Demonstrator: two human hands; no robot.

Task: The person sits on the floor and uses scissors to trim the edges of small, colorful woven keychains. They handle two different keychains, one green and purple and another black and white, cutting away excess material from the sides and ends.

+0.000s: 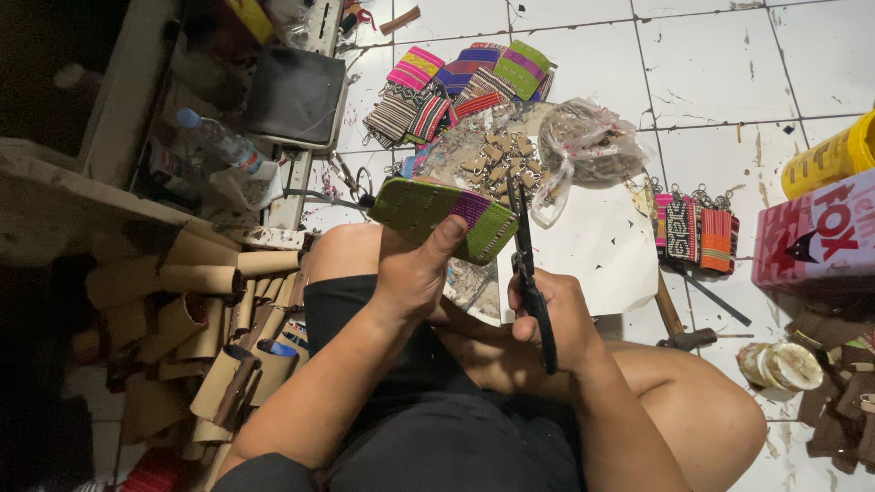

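Here: left hand point(415, 273) fingers clenched on green woven pouch point(437, 211), thumb across its face; right hand point(556, 314) fingers grasping black scissors point(527, 264), blades at pouch edge.

Bright, flat light falls on the white floor tiles point(711, 64) beyond the hands; left of them lies deep shadow.

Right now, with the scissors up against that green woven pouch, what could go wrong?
1. The scissors in the right hand have their blades at the edge of the green woven pouch, close to the left hand thumb; a slip could nick it.
2. The work is held above bare knees, so dropped scissors might hit skin.
3. A careless snip could cut into the weave instead of a loose thread.
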